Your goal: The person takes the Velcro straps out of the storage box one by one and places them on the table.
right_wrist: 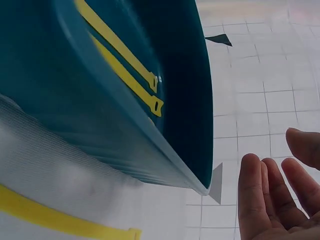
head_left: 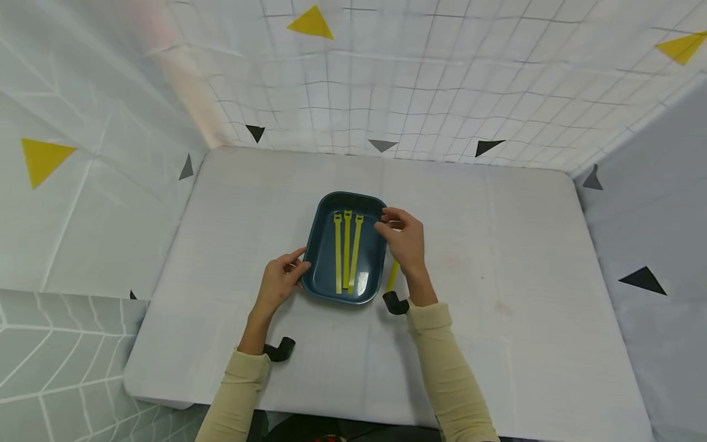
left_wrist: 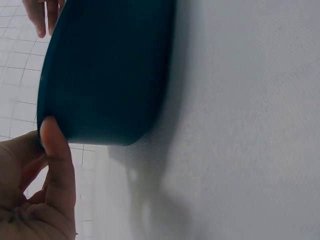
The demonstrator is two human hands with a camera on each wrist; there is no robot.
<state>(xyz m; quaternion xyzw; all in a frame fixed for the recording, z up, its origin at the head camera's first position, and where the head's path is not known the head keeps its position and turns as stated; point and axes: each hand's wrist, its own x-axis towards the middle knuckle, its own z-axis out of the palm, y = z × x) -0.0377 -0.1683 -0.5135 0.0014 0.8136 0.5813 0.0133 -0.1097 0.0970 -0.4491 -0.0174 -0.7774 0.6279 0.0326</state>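
Note:
A dark teal tray (head_left: 320,264) rests on the table, holding three yellow strap-style cable ties (head_left: 347,245) side by side lengthwise. My left hand (head_left: 278,283) pinches the tray's rim at its near left side; in the left wrist view the thumb (left_wrist: 57,145) lies on the tray wall (left_wrist: 110,70). Beside the far right corner is my right hand (head_left: 405,242), fingers loosely bent. The right wrist view shows this hand (right_wrist: 275,200) apart from the tray (right_wrist: 187,95) with nothing between its fingers. Another yellow cable tie (head_left: 393,276) lies on the table right of the tray, partly hidden by the right hand.
The white table (head_left: 525,276) spreads out around the tray. White sheets with grid lines hang behind it and at both sides, marked with yellow (head_left: 312,23), black and grey triangles. A black device (head_left: 280,350) sits at the left wrist, another (head_left: 394,303) at the right.

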